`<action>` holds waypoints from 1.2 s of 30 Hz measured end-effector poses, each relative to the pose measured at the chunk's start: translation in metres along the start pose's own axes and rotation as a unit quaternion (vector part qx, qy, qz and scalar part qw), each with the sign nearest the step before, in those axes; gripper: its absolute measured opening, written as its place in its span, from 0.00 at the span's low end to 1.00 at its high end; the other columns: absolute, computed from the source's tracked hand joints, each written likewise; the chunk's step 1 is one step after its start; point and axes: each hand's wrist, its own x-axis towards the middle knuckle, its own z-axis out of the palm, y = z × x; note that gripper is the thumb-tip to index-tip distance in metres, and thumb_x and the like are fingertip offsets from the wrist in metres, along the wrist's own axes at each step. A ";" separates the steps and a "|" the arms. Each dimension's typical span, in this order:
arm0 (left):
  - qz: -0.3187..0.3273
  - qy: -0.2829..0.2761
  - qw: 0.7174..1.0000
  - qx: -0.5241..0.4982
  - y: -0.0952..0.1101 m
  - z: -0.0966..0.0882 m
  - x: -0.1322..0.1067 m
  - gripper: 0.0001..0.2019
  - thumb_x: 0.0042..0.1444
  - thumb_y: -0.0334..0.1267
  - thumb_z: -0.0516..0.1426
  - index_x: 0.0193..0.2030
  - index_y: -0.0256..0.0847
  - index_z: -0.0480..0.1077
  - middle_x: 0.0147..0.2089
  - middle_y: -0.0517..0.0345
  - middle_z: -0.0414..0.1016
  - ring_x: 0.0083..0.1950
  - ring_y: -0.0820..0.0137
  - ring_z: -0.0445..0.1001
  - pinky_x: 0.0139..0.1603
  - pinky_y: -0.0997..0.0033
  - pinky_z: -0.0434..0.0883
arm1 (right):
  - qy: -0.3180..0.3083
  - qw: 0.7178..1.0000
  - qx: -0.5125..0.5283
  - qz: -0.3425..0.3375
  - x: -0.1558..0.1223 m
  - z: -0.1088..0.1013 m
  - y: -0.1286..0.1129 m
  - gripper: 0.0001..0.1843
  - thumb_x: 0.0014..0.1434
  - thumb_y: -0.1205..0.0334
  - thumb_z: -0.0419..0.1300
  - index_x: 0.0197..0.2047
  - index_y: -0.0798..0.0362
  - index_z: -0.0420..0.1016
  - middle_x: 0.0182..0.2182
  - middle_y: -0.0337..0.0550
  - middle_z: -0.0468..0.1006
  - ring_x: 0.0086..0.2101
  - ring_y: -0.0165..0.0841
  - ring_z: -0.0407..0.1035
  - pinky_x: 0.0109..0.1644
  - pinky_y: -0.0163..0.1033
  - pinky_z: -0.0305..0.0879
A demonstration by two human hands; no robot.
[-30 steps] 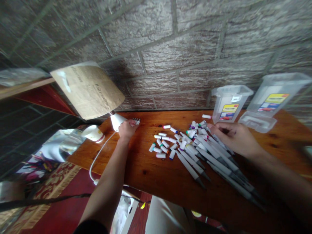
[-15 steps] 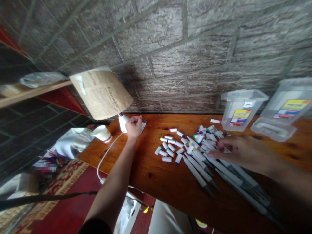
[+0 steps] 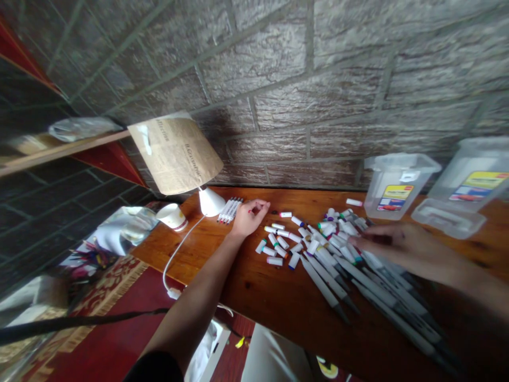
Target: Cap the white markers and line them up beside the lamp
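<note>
My left hand [image 3: 250, 216] is closed just right of a neat row of slim markers [image 3: 229, 210] with red and black ends. A small red spot shows at its fingers; what they hold is hidden. My right hand [image 3: 401, 246] hovers low over a heap of white marker caps [image 3: 328, 233] with coloured ends, its thumb and forefinger apart, the other fingers curled. Beneath it and toward me lie several long white markers [image 3: 382, 284] with grey tips. Loose caps [image 3: 278, 241] are scattered left of the heap.
Two clear plastic boxes [image 3: 397, 183] with yellow-and-blue labels stand by the brick wall at right, a clear lid [image 3: 449, 218] in front. On the left are a lamp [image 3: 177, 154] with a paper shade, its white cord [image 3: 175, 254] and a paper cup [image 3: 172, 216].
My left hand has moved right, off the row of slim markers, which now shows. My right hand has shifted slightly over the heap. The view has turned a little.
</note>
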 end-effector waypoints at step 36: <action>-0.103 -0.283 0.878 -0.373 0.116 0.039 -0.006 0.23 0.57 0.57 0.59 0.34 0.35 0.79 0.25 0.59 0.74 0.23 0.78 0.66 0.25 0.77 0.63 | 0.089 0.945 0.249 -0.195 -0.003 0.025 -0.022 0.18 0.61 0.55 0.63 0.54 0.49 0.78 0.43 0.45 0.84 0.42 0.37 0.78 0.47 0.41 0.74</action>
